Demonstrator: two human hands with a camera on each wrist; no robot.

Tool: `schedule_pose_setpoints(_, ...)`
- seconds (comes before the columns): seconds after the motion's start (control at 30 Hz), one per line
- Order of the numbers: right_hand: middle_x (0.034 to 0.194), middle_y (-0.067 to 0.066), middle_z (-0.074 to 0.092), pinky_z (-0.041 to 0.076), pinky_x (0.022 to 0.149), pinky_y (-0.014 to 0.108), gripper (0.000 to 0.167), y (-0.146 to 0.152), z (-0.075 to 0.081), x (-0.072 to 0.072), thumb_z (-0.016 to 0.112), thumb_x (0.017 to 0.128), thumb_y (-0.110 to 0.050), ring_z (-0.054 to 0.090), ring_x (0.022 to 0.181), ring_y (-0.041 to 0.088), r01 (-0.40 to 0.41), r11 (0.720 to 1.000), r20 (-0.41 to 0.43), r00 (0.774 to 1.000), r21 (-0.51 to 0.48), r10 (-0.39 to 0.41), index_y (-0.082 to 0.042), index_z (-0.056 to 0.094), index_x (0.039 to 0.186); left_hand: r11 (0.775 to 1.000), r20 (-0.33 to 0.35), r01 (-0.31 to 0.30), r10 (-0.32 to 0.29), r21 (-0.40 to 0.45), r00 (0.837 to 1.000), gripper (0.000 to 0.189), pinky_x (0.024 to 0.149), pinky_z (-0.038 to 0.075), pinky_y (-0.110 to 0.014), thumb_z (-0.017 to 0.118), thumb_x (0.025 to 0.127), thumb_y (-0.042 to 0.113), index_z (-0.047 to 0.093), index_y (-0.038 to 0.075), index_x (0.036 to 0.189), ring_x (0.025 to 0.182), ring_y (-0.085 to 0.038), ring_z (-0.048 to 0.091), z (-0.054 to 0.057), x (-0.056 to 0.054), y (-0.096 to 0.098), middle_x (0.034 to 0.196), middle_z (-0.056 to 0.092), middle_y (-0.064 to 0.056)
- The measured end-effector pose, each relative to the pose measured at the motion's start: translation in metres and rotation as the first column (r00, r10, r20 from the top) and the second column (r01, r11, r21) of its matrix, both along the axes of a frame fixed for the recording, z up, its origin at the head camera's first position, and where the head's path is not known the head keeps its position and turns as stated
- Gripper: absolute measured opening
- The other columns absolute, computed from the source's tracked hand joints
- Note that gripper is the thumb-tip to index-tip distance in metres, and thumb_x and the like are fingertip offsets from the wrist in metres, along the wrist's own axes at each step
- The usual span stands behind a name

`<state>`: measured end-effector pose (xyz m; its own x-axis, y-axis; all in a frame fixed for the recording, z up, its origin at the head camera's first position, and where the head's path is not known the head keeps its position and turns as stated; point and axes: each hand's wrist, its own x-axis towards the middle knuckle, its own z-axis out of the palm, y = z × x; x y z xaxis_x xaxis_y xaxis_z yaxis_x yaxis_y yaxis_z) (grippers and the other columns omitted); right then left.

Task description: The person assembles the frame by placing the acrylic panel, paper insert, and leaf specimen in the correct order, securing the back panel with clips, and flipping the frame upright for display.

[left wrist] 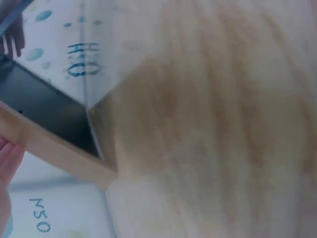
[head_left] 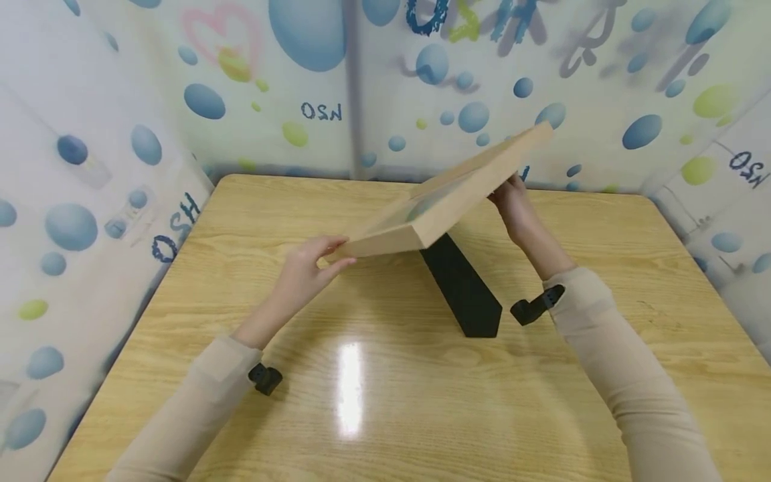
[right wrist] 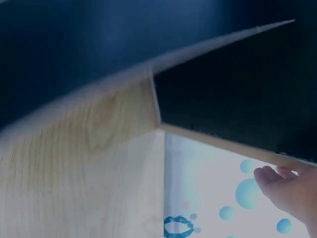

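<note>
A light-wood picture frame [head_left: 476, 189] is held tilted above the table, its right end raised. Out from beneath it slants a long black stand leg [head_left: 462, 289] with an angled foot. My left hand [head_left: 304, 268] pinches the frame's near left corner between thumb and fingers. Up at the far right edge, my right hand [head_left: 517, 209] grips the frame, its fingertips partly hidden behind the wood. The left wrist view shows the frame's dark back panel [left wrist: 47, 109]. In the right wrist view the blurred leg [right wrist: 99, 49] fills the top, and my right fingers meet the thin wooden edge.
The glossy wooden table [head_left: 289, 415] spreads under both arms, with a bright light reflection near its front. A wall covering [head_left: 241, 127] with blue and green dots and lettering stands along its back and sides. Small black cameras [head_left: 536, 306] sit on both wrists.
</note>
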<state>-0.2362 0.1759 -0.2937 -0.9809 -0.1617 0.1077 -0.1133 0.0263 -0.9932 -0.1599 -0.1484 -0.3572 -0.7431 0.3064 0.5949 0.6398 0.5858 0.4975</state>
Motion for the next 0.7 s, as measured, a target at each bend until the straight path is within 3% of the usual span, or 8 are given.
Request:
schedule_pose_setpoints(0.1, 0.101, -0.012, 0.045, 0.025, 0.109, 0.037, 0.015, 0.001, -0.004, -0.001, 0.027, 0.100, -0.025, 0.043, 0.101, 0.001, 0.025, 1.000, 0.005, 1.000, -0.016, -0.025, -0.026, 0.042, 0.103, 0.998, -0.123, -0.006, -0.002, -0.065, 0.992, 0.036, 0.075, 0.055, -0.034, 0.076, 0.072, 0.011, 0.064, -0.005, 0.101, 0.087, -0.029, 0.067, -0.005, 0.000, 0.002, 0.095, 0.068, -0.020)
schedule_pose_setpoints(0.2, 0.100, -0.011, 0.046, 0.026, 0.108, 0.036, 0.016, 0.001, -0.004, -0.002, 0.028, 0.100, -0.026, 0.044, 0.100, 0.002, 0.034, 0.999, 0.000, 0.999, -0.025, -0.034, -0.024, 0.043, 0.105, 0.995, -0.197, -0.017, -0.003, -0.098, 0.980, 0.037, 0.076, 0.055, -0.034, 0.076, 0.072, 0.011, 0.062, -0.007, 0.101, 0.086, -0.030, 0.067, -0.008, 0.001, 0.002, 0.094, 0.068, -0.020)
schedule_pose_setpoints(0.37, 0.107, -0.010, 0.047, 0.031, 0.105, 0.034, 0.022, -0.002, 0.002, -0.005, 0.031, 0.100, -0.028, 0.047, 0.103, 0.003, 0.007, 0.997, -0.034, 0.999, -0.082, -0.010, -0.019, 0.040, 0.118, 0.994, -0.250, -0.021, -0.006, -0.105, 0.968, 0.038, 0.073, 0.056, -0.034, 0.075, 0.071, 0.009, 0.060, -0.009, 0.102, 0.083, -0.031, 0.066, -0.007, 0.002, 0.002, 0.092, 0.067, -0.022)
schedule_pose_setpoints(0.53, 0.101, -0.008, 0.048, 0.036, 0.093, 0.028, 0.017, -0.008, 0.010, -0.010, 0.031, 0.100, -0.028, 0.050, 0.096, 0.006, -0.012, 0.990, -0.057, 0.998, -0.142, 0.004, -0.020, 0.044, 0.107, 0.991, -0.296, -0.005, -0.034, -0.131, 0.955, 0.038, 0.070, 0.056, -0.034, 0.075, 0.072, 0.012, 0.061, -0.009, 0.099, 0.078, -0.029, 0.066, -0.001, 0.003, 0.005, 0.088, 0.067, -0.021)
schedule_pose_setpoints(0.7, 0.111, -0.006, 0.045, 0.031, 0.105, 0.034, 0.020, -0.014, 0.018, -0.019, 0.032, 0.099, -0.027, 0.047, 0.111, 0.015, -0.001, 0.989, -0.041, 0.999, -0.146, -0.005, -0.020, 0.043, 0.114, 0.988, -0.337, 0.014, -0.065, -0.152, 0.939, 0.041, 0.064, 0.056, -0.033, 0.058, 0.089, 0.031, 0.061, -0.009, 0.098, 0.073, -0.027, 0.066, 0.004, 0.005, 0.010, 0.084, 0.067, -0.019)
